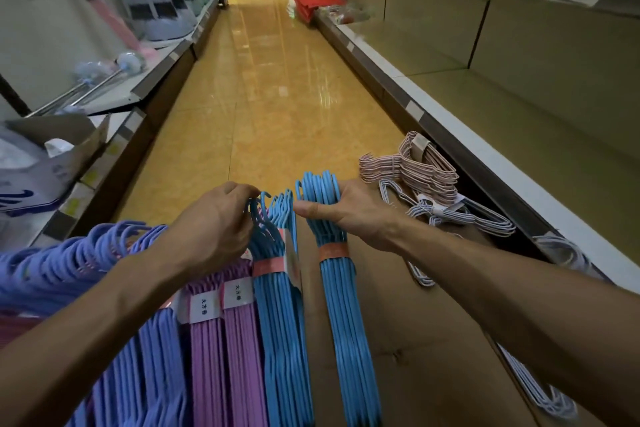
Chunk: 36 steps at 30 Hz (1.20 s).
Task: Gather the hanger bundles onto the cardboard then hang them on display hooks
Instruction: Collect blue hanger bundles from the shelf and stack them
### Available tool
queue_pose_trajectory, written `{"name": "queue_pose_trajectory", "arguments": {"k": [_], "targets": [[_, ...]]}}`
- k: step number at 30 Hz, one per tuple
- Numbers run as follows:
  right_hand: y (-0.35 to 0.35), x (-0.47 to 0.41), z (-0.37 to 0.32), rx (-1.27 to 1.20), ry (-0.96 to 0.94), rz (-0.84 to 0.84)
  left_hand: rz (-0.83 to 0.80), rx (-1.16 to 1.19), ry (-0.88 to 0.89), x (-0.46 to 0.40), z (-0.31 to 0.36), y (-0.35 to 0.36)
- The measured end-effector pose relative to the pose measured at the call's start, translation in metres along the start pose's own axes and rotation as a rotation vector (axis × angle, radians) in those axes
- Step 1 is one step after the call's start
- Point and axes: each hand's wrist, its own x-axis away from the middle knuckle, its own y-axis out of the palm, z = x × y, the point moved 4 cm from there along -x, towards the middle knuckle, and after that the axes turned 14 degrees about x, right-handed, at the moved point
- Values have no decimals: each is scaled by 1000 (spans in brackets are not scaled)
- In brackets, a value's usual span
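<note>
- Blue bundle (337,274) lies on cardboard (426,340); right hand (346,210) grips its hooks.
- Left hand (216,222) pinches hooks of second blue bundle (277,288), beside purple bundles (221,340).

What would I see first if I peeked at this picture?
Two hands in the middle: the left hand pinches the hooks of a blue hanger bundle, and the right hand grips another blue bundle lying on the cardboard. Purple bundles fan out at lower left.
</note>
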Motion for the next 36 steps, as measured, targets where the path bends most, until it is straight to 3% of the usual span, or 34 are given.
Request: {"name": "queue_pose_trajectory", "arguments": {"k": [19,27,32,36], "targets": [[46,-23,-10,43,-48,-6,109,3,24,-1,-16,-2],[60,-30,3,293,-72,-44,136,106,27,6,-23,-3],[57,-35,19,450,20,-63,193,207,31,8,-27,-3],[52,-29,17,509,25,-61,262,164,169,7,-5,-6]]}}
